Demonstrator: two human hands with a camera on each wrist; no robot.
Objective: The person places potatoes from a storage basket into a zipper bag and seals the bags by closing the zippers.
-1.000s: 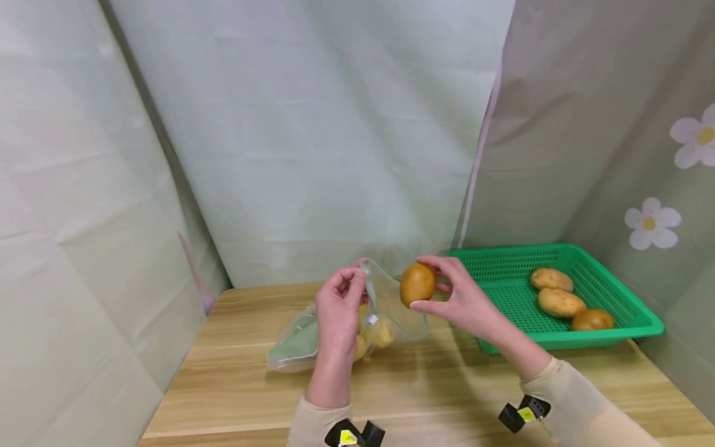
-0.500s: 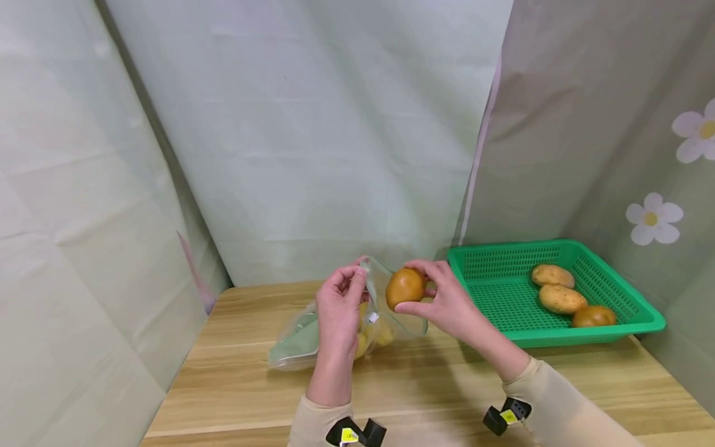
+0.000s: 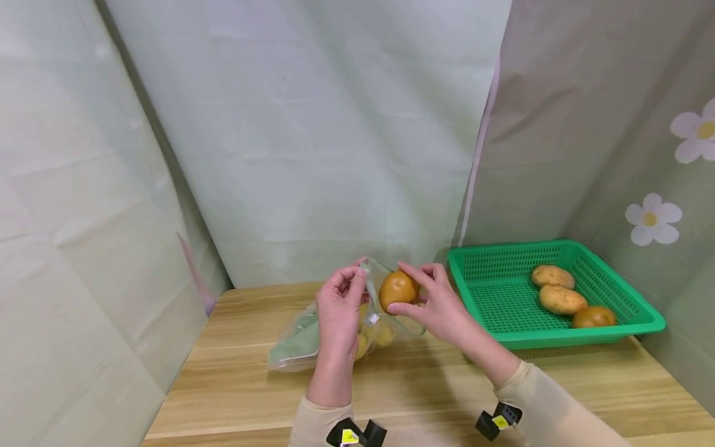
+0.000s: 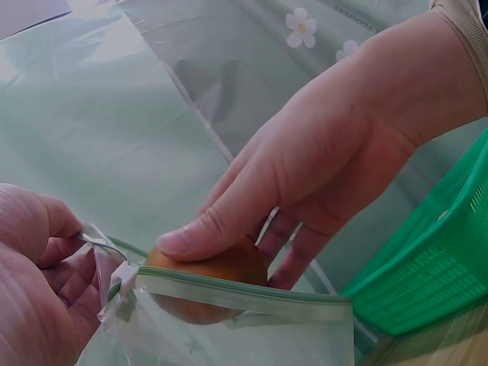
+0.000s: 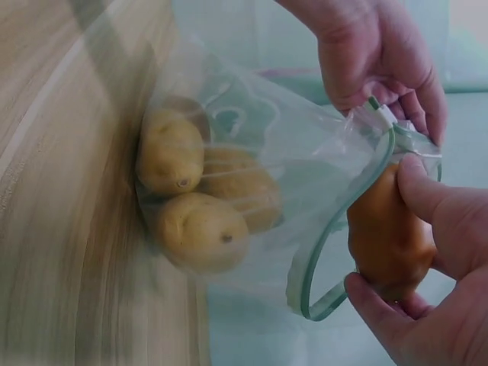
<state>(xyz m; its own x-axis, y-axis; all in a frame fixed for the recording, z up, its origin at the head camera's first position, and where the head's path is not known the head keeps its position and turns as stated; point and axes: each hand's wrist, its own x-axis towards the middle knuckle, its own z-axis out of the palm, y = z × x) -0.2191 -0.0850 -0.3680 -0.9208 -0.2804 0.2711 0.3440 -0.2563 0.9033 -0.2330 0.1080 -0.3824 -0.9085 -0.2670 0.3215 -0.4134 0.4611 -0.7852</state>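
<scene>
My left hand (image 3: 337, 304) pinches the rim of a clear zip bag (image 3: 298, 347) by its slider end, holding the mouth open. My right hand (image 3: 444, 310) grips a smooth, glossy brown potato (image 3: 398, 292) between thumb and fingers, right at the bag's mouth. In the left wrist view the lower part of this brown potato (image 4: 202, 311) shows through the bag's clear wall, below the green zip edge (image 4: 244, 288). Several potatoes (image 5: 202, 232) lie inside the bag's bottom, which rests on the table, as the right wrist view shows.
A green perforated basket (image 3: 494, 338) stands on the right of the wooden table (image 3: 234, 397). Inside it lie two pale potatoes (image 3: 561, 300) and a darker brown one (image 3: 594, 316). Pale curtains (image 3: 335, 136) hang behind and at both sides.
My right hand has moved left with the brown potato, from beside the bag to its open mouth. The left hand has kept its hold on the rim.
</scene>
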